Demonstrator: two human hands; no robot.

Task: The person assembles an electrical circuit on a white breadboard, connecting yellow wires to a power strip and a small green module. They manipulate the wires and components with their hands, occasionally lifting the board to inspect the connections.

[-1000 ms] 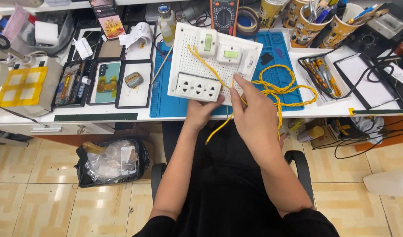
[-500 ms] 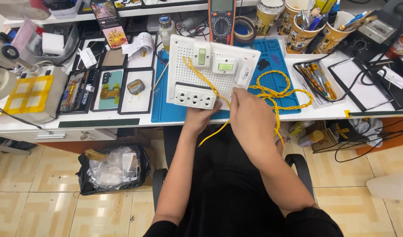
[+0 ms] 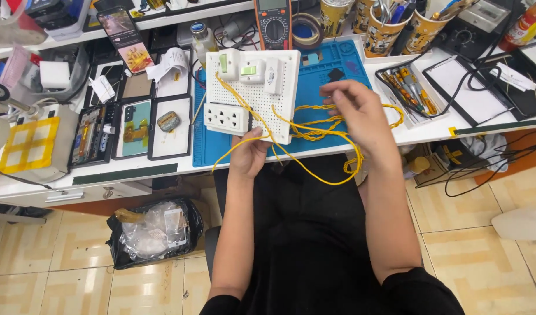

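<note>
A white perforated board (image 3: 253, 87) lies on a blue work mat (image 3: 332, 64) at the desk's front. It carries two switches with green rockers (image 3: 230, 64) and a white socket strip (image 3: 226, 118). My left hand (image 3: 250, 154) grips the board's near edge, thumb on top. Yellow wire (image 3: 332, 181) runs across the board and loops off the desk edge over my lap. My right hand (image 3: 358, 114) hovers over the mat to the right of the board, fingers curled around the twisted yellow strands.
Behind the board are a multimeter (image 3: 274, 23) and paper cups of tools (image 3: 382, 29). A tray of screwdrivers (image 3: 405, 87) is at right, framed phone parts (image 3: 134, 125) at left. A black bin bag (image 3: 154, 230) sits on the floor, and dark cables (image 3: 484, 157) hang off the desk's right.
My right hand has moved from the board's lower right corner up and rightward over the mat, drawing the yellow wire out. The left hand stays on the board's edge.
</note>
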